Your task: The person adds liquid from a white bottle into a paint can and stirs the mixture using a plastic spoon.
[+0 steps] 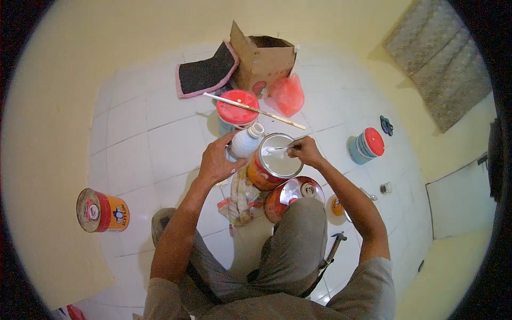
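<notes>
My left hand (217, 160) is wrapped round a white plastic bottle (245, 140), which is uncapped and tilted slightly to the right. Just right of it stands an open paint can (265, 176) with white paint (282, 160) inside. Above the can's mouth, my right hand (306, 151) pinches a thin spoon (276, 149), its whitish end over the paint. A closed red metal can (285, 198) sits nearer, against my knee. Beside the open can lies a stained cloth (240, 197).
Behind the bottle, a long stick (266, 113) rests across a red-lidded bucket (229, 114). A cardboard box (269, 66), a dark mat (205, 72) and a pink plastic bag (288, 96) are farther back. Another bucket (362, 146), a hammer (335, 246) and a glass jar (386, 188) stand or lie right; a can (104, 212) stands left.
</notes>
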